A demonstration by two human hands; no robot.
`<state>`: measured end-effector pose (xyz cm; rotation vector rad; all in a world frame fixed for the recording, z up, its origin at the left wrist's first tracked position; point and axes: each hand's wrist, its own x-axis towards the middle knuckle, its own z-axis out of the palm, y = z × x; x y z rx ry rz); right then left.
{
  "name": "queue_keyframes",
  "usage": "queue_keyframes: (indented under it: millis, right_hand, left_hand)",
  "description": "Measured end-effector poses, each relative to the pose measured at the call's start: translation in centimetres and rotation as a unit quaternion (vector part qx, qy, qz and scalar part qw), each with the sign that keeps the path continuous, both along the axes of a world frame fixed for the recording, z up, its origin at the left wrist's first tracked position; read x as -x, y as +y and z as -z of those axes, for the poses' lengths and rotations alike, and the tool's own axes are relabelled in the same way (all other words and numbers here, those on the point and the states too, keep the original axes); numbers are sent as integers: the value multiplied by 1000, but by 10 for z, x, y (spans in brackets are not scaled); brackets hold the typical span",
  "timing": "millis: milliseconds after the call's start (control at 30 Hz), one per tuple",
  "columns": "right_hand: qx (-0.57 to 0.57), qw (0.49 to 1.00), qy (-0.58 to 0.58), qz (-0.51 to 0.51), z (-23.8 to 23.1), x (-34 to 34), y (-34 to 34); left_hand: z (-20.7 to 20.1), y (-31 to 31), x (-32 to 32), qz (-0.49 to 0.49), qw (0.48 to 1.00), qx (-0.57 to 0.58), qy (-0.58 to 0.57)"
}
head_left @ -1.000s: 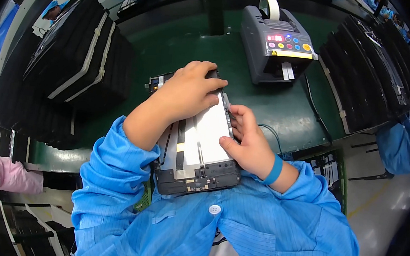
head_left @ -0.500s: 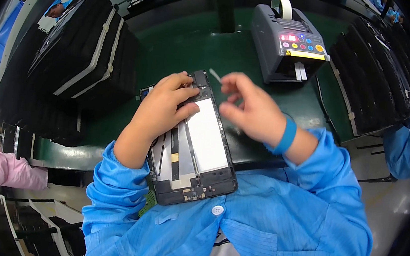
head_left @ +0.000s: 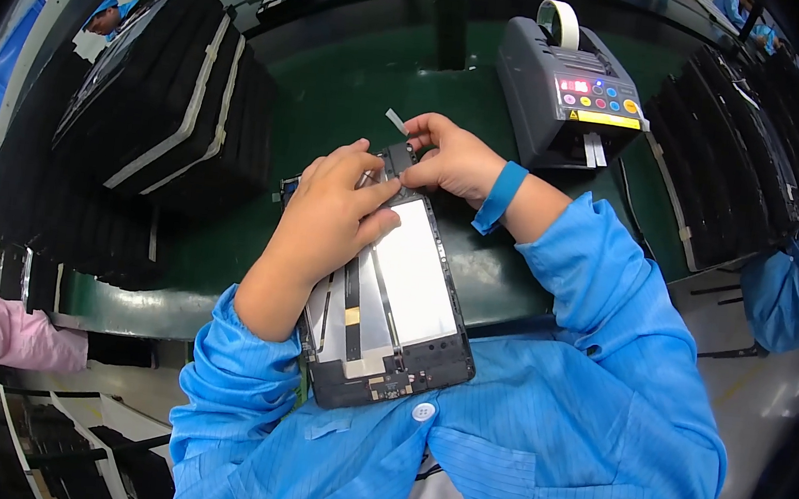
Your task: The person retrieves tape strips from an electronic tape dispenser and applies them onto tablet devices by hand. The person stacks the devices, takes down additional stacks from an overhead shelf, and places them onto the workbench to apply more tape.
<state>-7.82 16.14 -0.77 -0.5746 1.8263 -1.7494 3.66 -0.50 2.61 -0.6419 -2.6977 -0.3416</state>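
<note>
An opened tablet point(head_left: 419, 281), black-framed with a white panel and silver inner parts, lies tilted in front of my chest. Its lower end is close to my jacket. My left hand point(head_left: 331, 205) grips its upper left part, thumb and fingers pressing over the inside and hiding some of it. At the tablet's top right corner is my right hand point(head_left: 457, 165), with a short pale strip of tape point(head_left: 396, 120) pinched between thumb and index finger. The strip's free end points up and left, beyond the tablet's top edge.
A grey tape dispenser point(head_left: 557, 96) with a roll on top stands at the far right of the green table point(head_left: 338, 97); two pale strips stick out of its front. Tall stacks of black trays point(head_left: 143, 96) rise at left, more trays point(head_left: 722, 147) at right. Other people work around.
My right hand has moved left and inward with the tape strip, from beside the tablet to its top right corner. The tablet and my left hand have shifted slightly right in the picture.
</note>
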Motion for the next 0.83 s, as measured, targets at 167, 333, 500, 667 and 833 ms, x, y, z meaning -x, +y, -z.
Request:
queue_keyframes:
  millis: [167,333,500,667,833]
  right_hand:
    - [3,999,30,22,-3,-2,6]
    - [23,979,185,-76,-13,10,16]
    - [-186,918,272,-220,-39,9,9]
    - [-89,969,221,-62,-28,13,7]
    - [-73,980,164,-86,-3,14,2]
  left_hand:
    - [-4,2,-5,-29,997,50,47]
    - [0,0,-5,-58,997,25,51]
    - [4,-5,-1,-63,997,-47,9]
    - [-1,-3,-3,-60,997,-42,-20]
    - [1,-3,-3,-64,997,-32,-35]
